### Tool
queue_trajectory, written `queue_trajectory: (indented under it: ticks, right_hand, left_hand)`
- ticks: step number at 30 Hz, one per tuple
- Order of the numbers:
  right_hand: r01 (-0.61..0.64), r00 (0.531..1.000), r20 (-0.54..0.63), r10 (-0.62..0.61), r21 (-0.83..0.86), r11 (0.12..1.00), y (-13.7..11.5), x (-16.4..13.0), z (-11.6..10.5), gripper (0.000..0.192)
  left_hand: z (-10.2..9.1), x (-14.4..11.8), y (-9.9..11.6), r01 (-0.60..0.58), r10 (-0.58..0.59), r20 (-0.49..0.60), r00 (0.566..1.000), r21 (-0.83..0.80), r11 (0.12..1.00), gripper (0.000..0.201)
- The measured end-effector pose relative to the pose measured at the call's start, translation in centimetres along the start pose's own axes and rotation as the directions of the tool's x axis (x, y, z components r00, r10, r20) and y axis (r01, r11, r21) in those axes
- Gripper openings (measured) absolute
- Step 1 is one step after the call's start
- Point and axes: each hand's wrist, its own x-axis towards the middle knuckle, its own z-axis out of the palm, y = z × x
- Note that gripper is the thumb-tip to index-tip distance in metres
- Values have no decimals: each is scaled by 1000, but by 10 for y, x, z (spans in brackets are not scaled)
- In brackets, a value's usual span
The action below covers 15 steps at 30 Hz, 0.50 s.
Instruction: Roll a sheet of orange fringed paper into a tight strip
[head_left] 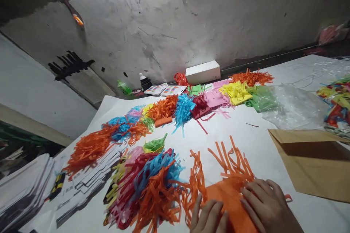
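Observation:
A sheet of orange tissue paper, its far end cut into fringe strips, lies on the white-covered table in front of me. My left hand rests on its left side, fingers stretched out and slightly apart; the lower part of this hand is cut off by the frame edge. On the paper's right side my right hand lies with fingers extended over it. Left of my hands is a heap of fringed tissue tassels in orange, blue, dark red, pink and yellow.
Fringed tissue bundles in several colours run across the table. A brown envelope and clear plastic bags lie at the right. Stacked white cards are at the left. A white box stands by the grey wall.

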Motion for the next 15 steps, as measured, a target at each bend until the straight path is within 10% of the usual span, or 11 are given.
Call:
queue_trajectory:
  ticks: [5,15]
  right_hand:
    - [162,987,11,-162,-98,982,6,3,-5,33]
    - [120,990,93,-110,-110,987,5,15,-11,34]
  left_hand:
    - [42,-1,13,70,-71,-100,992,-13,997,23]
    - [23,-10,4,74,-77,111,991,29,997,26]
